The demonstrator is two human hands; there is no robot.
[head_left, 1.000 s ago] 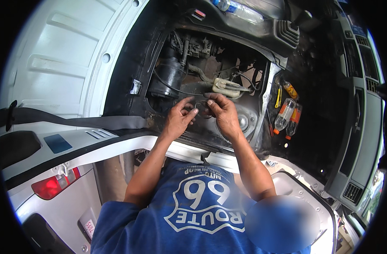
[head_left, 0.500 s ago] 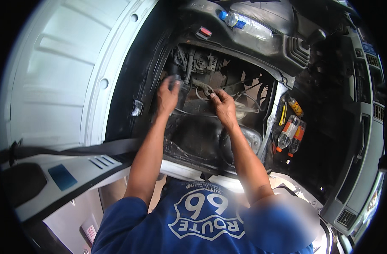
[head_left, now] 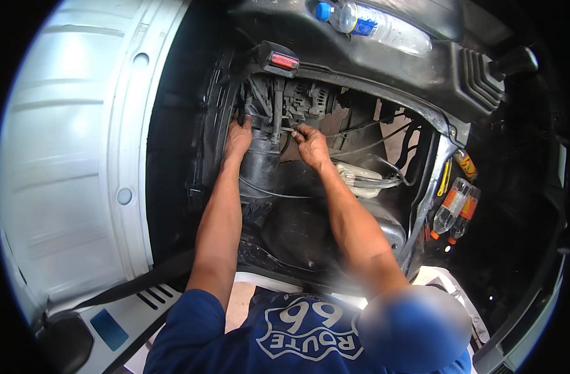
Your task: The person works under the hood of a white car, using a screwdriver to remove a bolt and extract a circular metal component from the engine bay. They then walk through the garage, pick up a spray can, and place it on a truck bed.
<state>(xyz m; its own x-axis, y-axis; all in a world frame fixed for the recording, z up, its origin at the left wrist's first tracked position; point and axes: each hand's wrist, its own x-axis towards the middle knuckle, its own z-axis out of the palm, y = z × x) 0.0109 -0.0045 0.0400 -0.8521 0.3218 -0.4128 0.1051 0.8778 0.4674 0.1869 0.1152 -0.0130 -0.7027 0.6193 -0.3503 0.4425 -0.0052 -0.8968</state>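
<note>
Inside the open engine bay, my left hand [head_left: 237, 138] is closed at the upper left edge of a black cylindrical part [head_left: 260, 167]. Its thumb lies against the dark collar there; the other fingertips are partly hidden. My right hand [head_left: 312, 146] is pinched on a thin light-coloured piece, too small to name, beside a vertical pipe [head_left: 277, 106]. Just beyond both hands sits a ribbed metal engine unit [head_left: 307, 100]. A pale plastic reservoir [head_left: 360, 179] with hoses lies right of my right forearm. A thin cable [head_left: 275, 194] crosses below the cylinder.
A red-buttoned seat belt buckle [head_left: 284, 61] stands at the far rim. A clear water bottle [head_left: 385, 28] lies behind it, near the gear lever [head_left: 516, 62]. On the right floor are two clear bottles [head_left: 452, 206], a yellow bottle [head_left: 466, 163] and a yellow-handled tool [head_left: 444, 179].
My view has moved closer over the bay. My left hand has settled at the cylinder's upper edge from a blurred motion. My right hand has moved left and farther in, toward the pipe.
</note>
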